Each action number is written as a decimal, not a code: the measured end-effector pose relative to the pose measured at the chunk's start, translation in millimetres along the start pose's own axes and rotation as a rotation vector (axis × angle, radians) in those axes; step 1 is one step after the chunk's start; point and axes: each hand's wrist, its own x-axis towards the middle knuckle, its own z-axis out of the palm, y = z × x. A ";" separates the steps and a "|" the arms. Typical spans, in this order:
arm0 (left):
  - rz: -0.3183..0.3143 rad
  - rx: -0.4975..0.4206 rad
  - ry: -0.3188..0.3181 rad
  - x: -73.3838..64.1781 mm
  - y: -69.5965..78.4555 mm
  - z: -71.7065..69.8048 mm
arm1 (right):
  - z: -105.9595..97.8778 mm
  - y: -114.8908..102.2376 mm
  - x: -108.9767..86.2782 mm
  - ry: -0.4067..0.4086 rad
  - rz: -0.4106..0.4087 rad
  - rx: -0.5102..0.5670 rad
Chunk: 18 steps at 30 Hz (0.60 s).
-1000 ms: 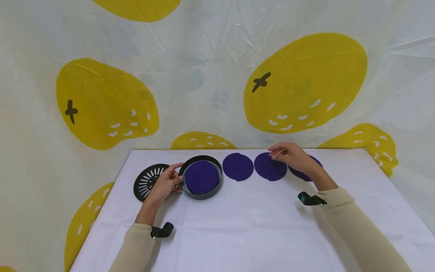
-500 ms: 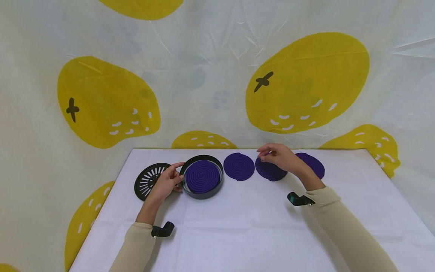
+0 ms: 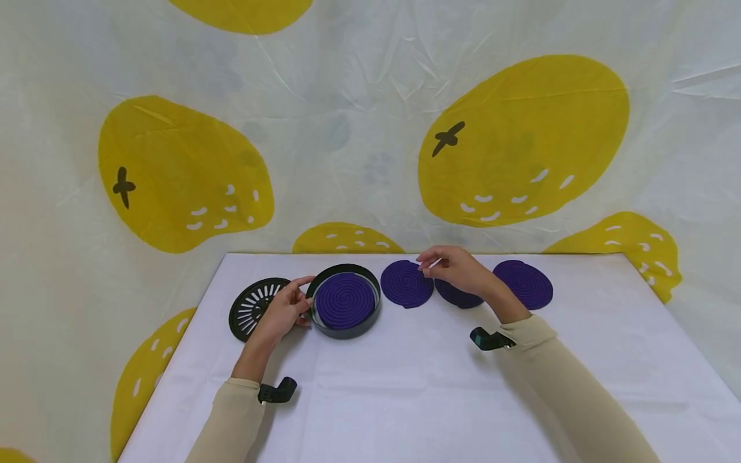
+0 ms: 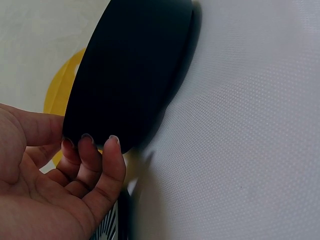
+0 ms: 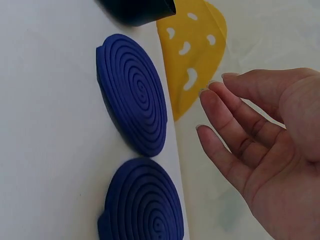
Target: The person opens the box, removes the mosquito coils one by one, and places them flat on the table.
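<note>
My left hand point(image 3: 282, 313) holds the left side of a round black coaster holder point(image 3: 345, 334), thumb at its rim and fingertips against its wall in the left wrist view. Inside it lies a purple coaster point(image 3: 345, 300) with a spiral groove. My right hand point(image 3: 457, 268) hovers with fingers loosely bent and nothing between them. It is over the gap between two more purple coasters, a left one point(image 3: 405, 285) and a middle one point(image 3: 459, 295), partly hiding the middle one. In the right wrist view both coasters, the nearer point(image 5: 145, 205) and the farther point(image 5: 135, 92), lie flat below the fingertips.
A third loose purple coaster point(image 3: 523, 284) lies at the right end of the row. Behind my left hand is a black slotted disc point(image 3: 253, 307), partly covered. The white-covered table point(image 3: 399, 399) meets a fruit-patterned cloth point(image 3: 353, 161) at its back edge.
My right hand has moved left along the row, from over the middle and right coasters to beside the left one, uncovering the right coaster. The left hand keeps its hold on the coaster holder.
</note>
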 end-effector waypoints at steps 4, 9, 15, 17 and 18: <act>0.001 -0.003 0.005 0.4 -0.6 0.1 | 7.1 -6.9 4.3 -0.009 -0.035 -0.012; 0.001 -0.004 0.005 -0.2 -1.1 0.2 | 17.1 -15.6 9.8 -0.027 -0.055 -0.012; -0.009 -0.016 -0.003 0.9 -2.1 -0.6 | 30.8 -21.4 18.7 -0.062 -0.027 0.047; -0.015 -0.024 -0.007 0.7 -0.5 -0.6 | 35.3 -23.5 21.2 -0.074 -0.024 0.066; -0.020 -0.027 -0.008 0.2 1.0 -0.5 | 37.6 -24.6 22.4 -0.080 -0.023 0.078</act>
